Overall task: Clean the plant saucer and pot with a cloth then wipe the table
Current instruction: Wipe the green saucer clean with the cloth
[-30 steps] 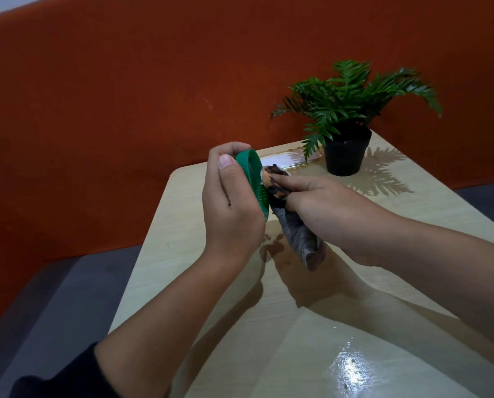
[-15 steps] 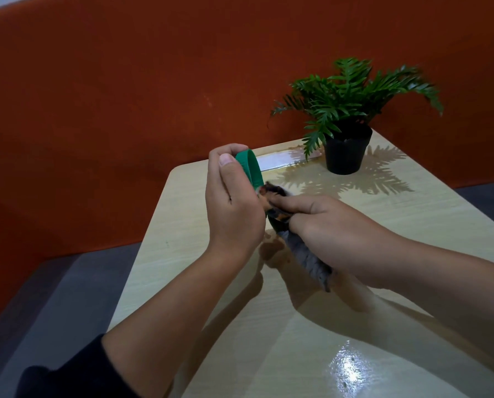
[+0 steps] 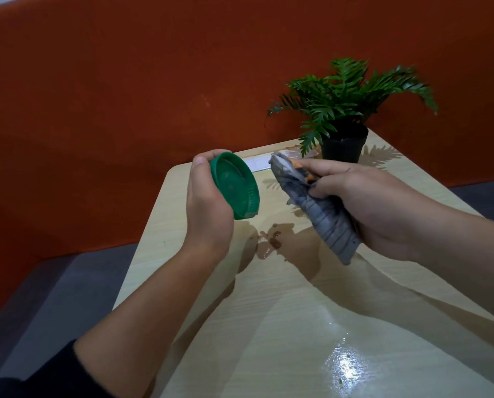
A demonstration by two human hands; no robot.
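Observation:
My left hand (image 3: 208, 208) grips a round green saucer (image 3: 234, 186) by its rim, tilted so its inside faces right and toward me. My right hand (image 3: 363, 202) holds a grey cloth (image 3: 317, 208) with orange marks, bunched in the fist and hanging down, a short gap to the right of the saucer. Both hands hover above the pale wooden table (image 3: 268, 311). A black pot (image 3: 344, 145) with a green fern-like plant (image 3: 346, 93) stands at the table's far right corner.
A small brown wet smear (image 3: 270, 242) lies on the table below the hands. A glossy wet patch (image 3: 343, 366) shines near the front. An orange padded wall (image 3: 125, 96) backs the table, and grey floor (image 3: 47, 288) shows on the left.
The cloth was pressed against the saucer's inside; my right hand has pulled it away to the right. My left hand has turned the saucer so its inside shows.

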